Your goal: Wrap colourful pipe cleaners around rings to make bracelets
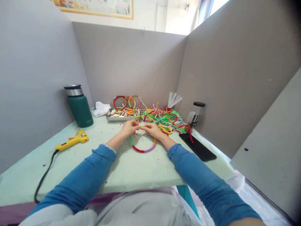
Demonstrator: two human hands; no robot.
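Holding fuzzy hoop [139, 151]: green, red, purple, orange.

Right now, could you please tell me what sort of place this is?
Probably a craft workstation: grey partition panels stand around a pale green table bearing a yellow glue gun and a tangle of multicoloured fuzzy stems.

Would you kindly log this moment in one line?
left hand: pinching multicoloured ring | right hand: same ring | glue gun: lying left | phone: lying right

Left hand [131, 127], right hand [151, 129] | multicoloured ring [141, 151] | grip: pinched, seemingly orange piece
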